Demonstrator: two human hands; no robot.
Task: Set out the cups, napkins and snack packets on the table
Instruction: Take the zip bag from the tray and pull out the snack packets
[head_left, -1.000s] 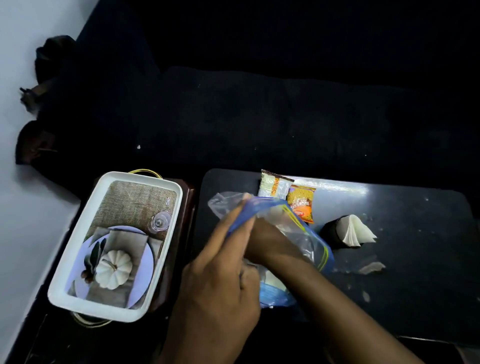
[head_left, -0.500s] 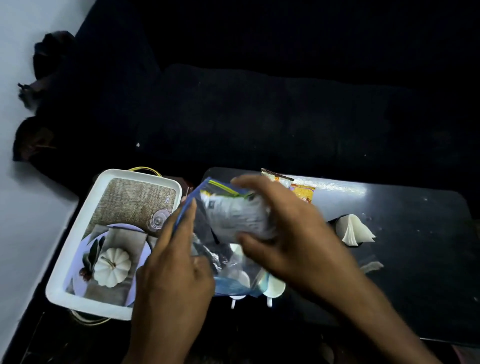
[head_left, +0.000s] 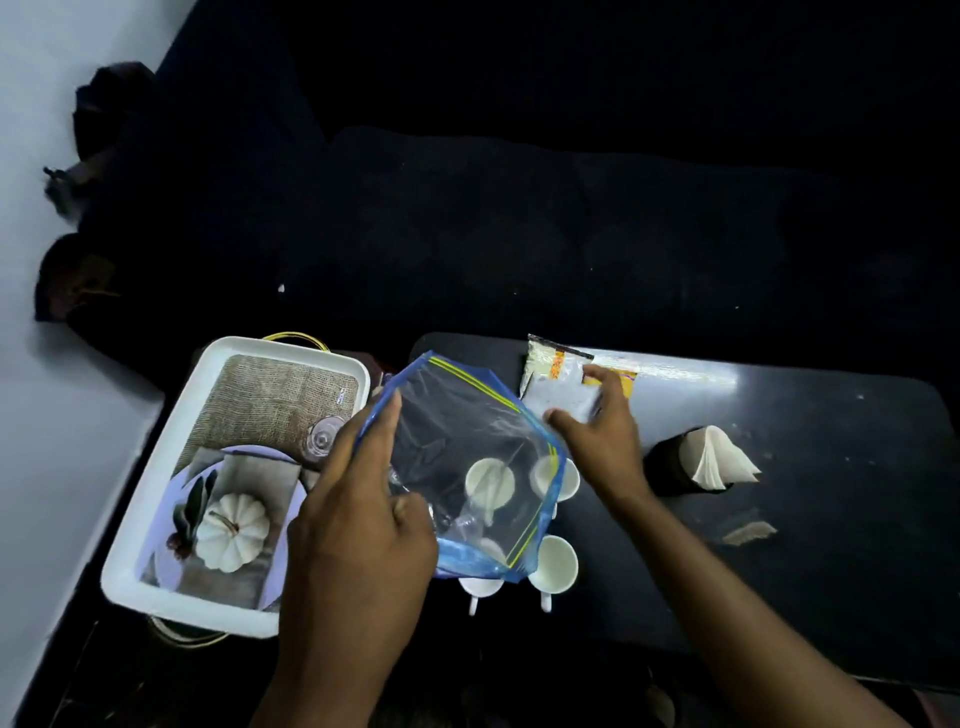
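Observation:
My left hand (head_left: 358, 525) grips a clear zip bag with blue edges (head_left: 467, 431), held open above the black table (head_left: 831, 519). My right hand (head_left: 597, 431) holds a white snack packet (head_left: 561, 397) at the table's far edge, over two other packets, one pale (head_left: 545, 356) and one orange (head_left: 626, 375). Several small white cups (head_left: 556, 564) stand on the table under and beside the bag; some show through the plastic. A fan of white napkins (head_left: 719, 457) sits in a dark holder (head_left: 667, 462) to the right.
A white tray (head_left: 156, 587) printed with a pumpkin and plate picture rests left of the table, with a small glass (head_left: 323, 441) on it. A dark sofa (head_left: 519, 208) lies beyond the table. A napkin's reflection or scrap (head_left: 748, 530) marks the tabletop.
My right hand pulled the white packet out of the bag and carried it right to the packets at the far edge. The bag now hangs emptier in my left hand, and the cups show beneath.

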